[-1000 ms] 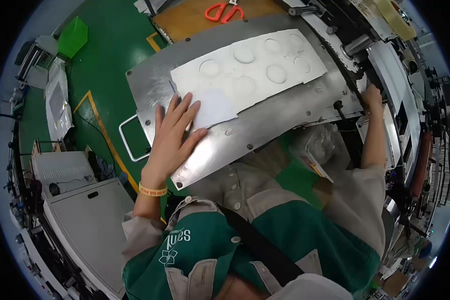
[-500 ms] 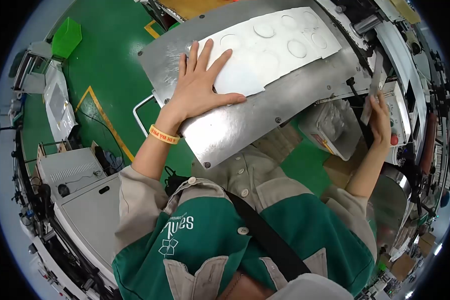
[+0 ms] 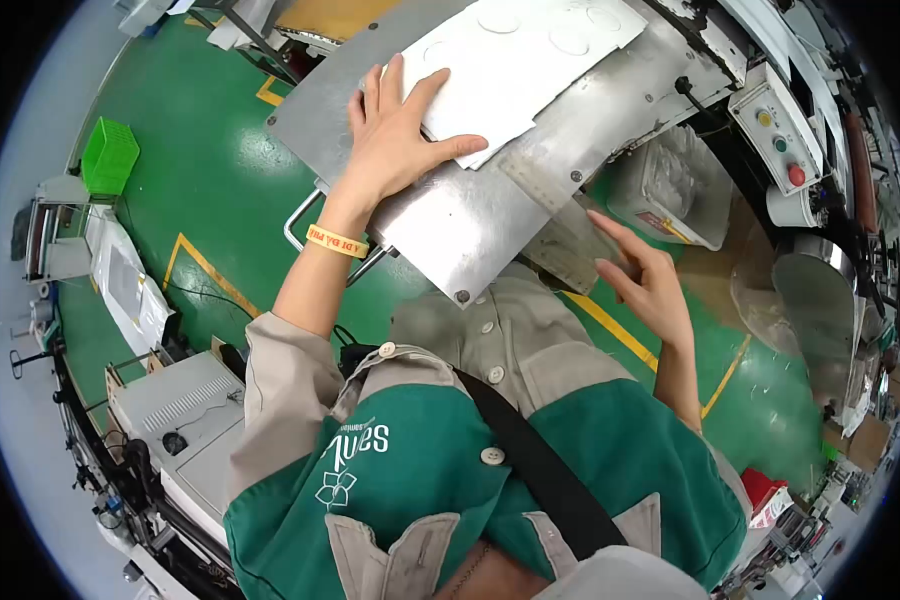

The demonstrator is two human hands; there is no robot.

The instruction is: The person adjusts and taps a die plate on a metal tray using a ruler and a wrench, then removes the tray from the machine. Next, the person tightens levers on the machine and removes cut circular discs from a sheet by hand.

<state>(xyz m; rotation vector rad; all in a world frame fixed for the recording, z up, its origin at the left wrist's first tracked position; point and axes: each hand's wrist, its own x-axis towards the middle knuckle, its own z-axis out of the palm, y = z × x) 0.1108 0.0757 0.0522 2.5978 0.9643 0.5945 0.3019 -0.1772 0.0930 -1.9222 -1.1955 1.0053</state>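
Observation:
My left hand (image 3: 395, 140) lies spread on the lower left of a stack of white sheets (image 3: 510, 70) with round cut outlines. Its thumb reaches along the sheets' lower edge. Under the sheets is a grey metal plate (image 3: 450, 235). A narrow, see-through ruler-like strip (image 3: 532, 182) rests on the plate near its front edge, just below the sheets. To the right of that strip, off the plate, my right hand (image 3: 650, 285) hangs with index finger and thumb apart and nothing visible between them.
Below the plate's right side stands a clear bin (image 3: 670, 190) with crumpled plastic. A control box (image 3: 778, 130) with coloured buttons is at the right. A metal handle (image 3: 300, 215) sticks out on the left. A green basket (image 3: 108, 157) stands farther off.
My right hand has come from the machine side at the right toward my body and let go of the strip, which now lies on the plate. My left hand stays on the sheets.

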